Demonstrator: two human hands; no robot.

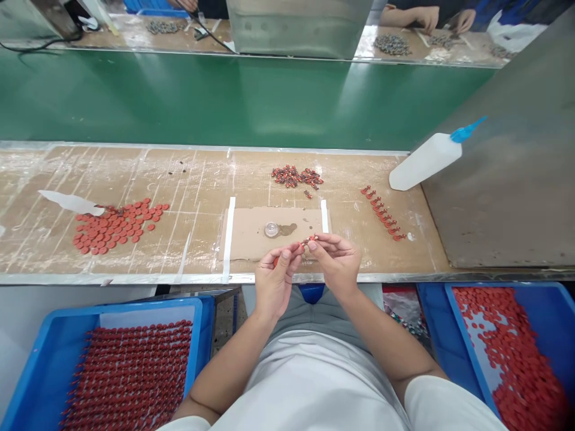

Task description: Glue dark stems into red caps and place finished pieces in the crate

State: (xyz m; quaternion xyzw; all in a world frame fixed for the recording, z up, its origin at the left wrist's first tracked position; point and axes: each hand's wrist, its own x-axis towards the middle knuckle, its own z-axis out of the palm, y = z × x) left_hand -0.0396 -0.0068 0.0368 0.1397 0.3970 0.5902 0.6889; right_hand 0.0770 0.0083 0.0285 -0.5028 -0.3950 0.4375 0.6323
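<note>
Left hand and right hand are close together over the near edge of the counter, with thumbs and fingers nearly closed. Between their tips they pinch a small red thing. It is too tiny to tell if it is one bit or two. A round red bit also shows by the bent fingers of the left hand.

Some of the work looks done. At 2 o'clock from the hands, a slanting line of red discs lies on the counter, with little dark bits sticking up from them. At 8 o'clock, lower down, a blue tray holds lots of neat rows that look much the same.

Plenty looks left, too. At 12 o'clock there is a heap of small red and dark bits. At 9 o'clock, loose flat discs lie in a big patch. At 4 o'clock, another blue tray holds very many loose red pieces.

I think the small red thing is only partly made, as it is in the fingertips and not in the line. It sits right between the hands, at 2 o'clock from the left one and 10 o'clock from the right one. A little clear dish is near it, at 10 o'clock.
</note>
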